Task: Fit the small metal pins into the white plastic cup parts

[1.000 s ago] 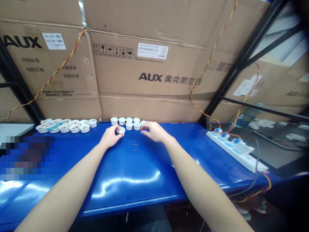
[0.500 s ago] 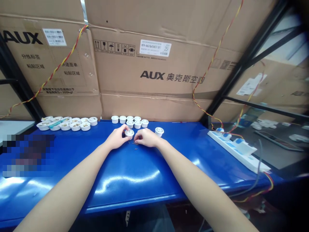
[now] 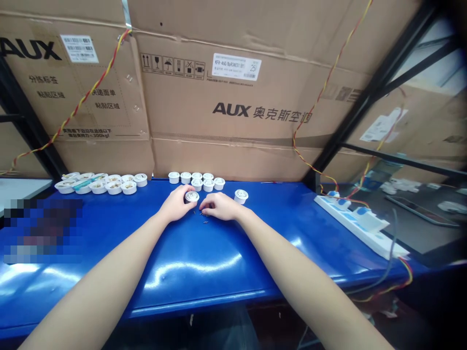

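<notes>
My left hand (image 3: 177, 203) grips a small round white cup (image 3: 191, 197) between thumb and fingers on the blue table. Just right of it, my right hand (image 3: 219, 206) has its fingertips pressed together at the tabletop; whatever they pinch is too small to make out. Tiny dark metal pieces (image 3: 206, 222) lie below and beside those fingertips. Another white cup (image 3: 241, 196) stands to the right of my right hand. Behind my hands is a group of several white cups (image 3: 186, 178).
More white cups (image 3: 114, 187), some with small contents, stand at the back left with a teal strip across them. A white power strip (image 3: 361, 226) lies on the right. Cardboard (image 3: 226, 146) walls the back edge of the blue table (image 3: 197, 287).
The cup in my left hand has shifted slightly left, widening the gap to my right hand. My right fingertips remain low over the metal pieces.
</notes>
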`<state>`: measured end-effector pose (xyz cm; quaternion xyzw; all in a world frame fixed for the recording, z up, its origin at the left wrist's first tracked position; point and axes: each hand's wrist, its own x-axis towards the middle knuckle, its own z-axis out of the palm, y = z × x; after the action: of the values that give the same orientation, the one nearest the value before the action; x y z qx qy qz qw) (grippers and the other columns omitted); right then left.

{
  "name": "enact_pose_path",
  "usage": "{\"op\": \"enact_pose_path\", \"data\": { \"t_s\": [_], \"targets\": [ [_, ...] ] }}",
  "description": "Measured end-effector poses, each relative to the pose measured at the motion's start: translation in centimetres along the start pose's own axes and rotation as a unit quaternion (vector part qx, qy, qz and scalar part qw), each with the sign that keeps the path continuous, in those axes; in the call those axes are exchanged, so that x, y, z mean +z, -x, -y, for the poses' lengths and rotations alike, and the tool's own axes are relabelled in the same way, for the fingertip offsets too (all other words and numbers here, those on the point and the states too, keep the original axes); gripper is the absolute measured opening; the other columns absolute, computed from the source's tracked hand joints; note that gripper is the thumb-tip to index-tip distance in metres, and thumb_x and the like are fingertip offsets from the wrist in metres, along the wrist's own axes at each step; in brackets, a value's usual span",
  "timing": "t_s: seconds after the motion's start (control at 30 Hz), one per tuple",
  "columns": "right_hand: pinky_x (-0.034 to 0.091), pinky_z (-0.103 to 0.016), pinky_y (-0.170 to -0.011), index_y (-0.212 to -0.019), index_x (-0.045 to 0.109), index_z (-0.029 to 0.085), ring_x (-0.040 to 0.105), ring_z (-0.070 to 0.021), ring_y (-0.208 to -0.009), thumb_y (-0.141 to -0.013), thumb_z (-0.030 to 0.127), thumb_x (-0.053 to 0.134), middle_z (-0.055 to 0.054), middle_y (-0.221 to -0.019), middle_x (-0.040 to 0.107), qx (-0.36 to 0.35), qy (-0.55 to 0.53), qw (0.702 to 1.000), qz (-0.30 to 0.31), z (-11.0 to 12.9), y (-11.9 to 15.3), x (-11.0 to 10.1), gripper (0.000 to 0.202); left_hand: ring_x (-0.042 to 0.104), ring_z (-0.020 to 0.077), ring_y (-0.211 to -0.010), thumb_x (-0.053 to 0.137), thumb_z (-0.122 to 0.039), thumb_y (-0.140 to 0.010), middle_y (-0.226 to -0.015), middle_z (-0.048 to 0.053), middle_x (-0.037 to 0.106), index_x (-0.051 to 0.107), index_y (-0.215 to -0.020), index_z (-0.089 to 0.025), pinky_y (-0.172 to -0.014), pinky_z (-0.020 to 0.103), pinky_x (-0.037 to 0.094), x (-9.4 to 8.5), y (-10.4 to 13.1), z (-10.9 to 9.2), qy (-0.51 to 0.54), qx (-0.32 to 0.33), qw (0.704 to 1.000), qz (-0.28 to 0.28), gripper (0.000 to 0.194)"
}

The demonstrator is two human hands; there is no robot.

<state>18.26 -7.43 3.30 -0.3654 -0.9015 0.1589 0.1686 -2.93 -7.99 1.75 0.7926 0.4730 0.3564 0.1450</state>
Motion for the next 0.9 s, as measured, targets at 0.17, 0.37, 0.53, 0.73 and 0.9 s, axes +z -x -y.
{"op": "enact_pose_path", "data": {
  "t_s": [0.17,0.37,0.53,0.73,0.9],
  "targets": [
    [0.043,-0.024,-0.069,-0.093,0.076,0.022,0.061,-0.0133,-0.072,-0.079,0.017,0.067,-0.001,-0.087,0.072,-0.01,-0.006,1.0,0.0,0.1,0.0,0.0,0.018,0.062,0.0244,-0.102,0.062,-0.032,-0.077,-0.112,0.006,0.065,0.06,-0.108,-0.022,-0.092,0.039,0.048,0.1,0.0,0.0,-0.002,0.002,1.0,0.004,0.033],
    [0.042,-0.023,-0.067,-0.09,0.073,0.02,0.06,-0.0133,-0.073,-0.08,0.013,0.064,-0.001,-0.087,0.071,-0.024,-0.014,1.0,0.013,0.1,-0.1,0.0,0.016,0.061,0.0251,-0.107,0.062,-0.032,-0.078,-0.115,0.006,0.066,0.06,-0.109,-0.022,-0.095,0.037,0.047,0.0,0.0,-0.1,-0.006,0.01,1.0,0.011,0.032],
    [0.04,-0.023,-0.069,-0.088,0.068,0.018,0.058,-0.0133,-0.077,-0.087,0.016,0.057,-0.003,-0.09,0.068,-0.032,0.006,0.999,0.036,0.1,-0.1,0.0,0.012,0.066,0.024,-0.092,0.061,-0.036,-0.08,-0.104,0.002,0.071,0.058,-0.113,-0.025,-0.081,0.034,0.049,-0.3,0.2,-0.5,-0.005,-0.029,0.999,0.041,0.035],
    [0.039,-0.023,-0.067,-0.087,0.062,0.017,0.055,-0.0126,-0.073,-0.092,0.019,0.05,-0.003,-0.084,0.065,-0.015,-0.001,0.998,0.053,0.4,0.1,-0.6,0.014,0.065,0.0246,-0.092,0.06,-0.038,-0.08,-0.104,0.002,0.071,0.058,-0.114,-0.026,-0.079,0.034,0.047,-0.5,0.3,-0.8,-0.011,-0.04,0.998,0.055,0.036],
    [0.038,-0.023,-0.065,-0.089,0.06,0.018,0.054,-0.0122,-0.07,-0.091,0.018,0.049,-0.002,-0.083,0.065,0.023,-0.004,0.999,0.028,0.3,0.4,-1.1,0.012,0.065,0.0251,-0.098,0.064,-0.037,-0.077,-0.11,0.002,0.07,0.058,-0.114,-0.025,-0.084,0.035,0.047,-0.4,0.3,-0.6,0.004,-0.012,0.999,0.043,0.039]
  ]
}}
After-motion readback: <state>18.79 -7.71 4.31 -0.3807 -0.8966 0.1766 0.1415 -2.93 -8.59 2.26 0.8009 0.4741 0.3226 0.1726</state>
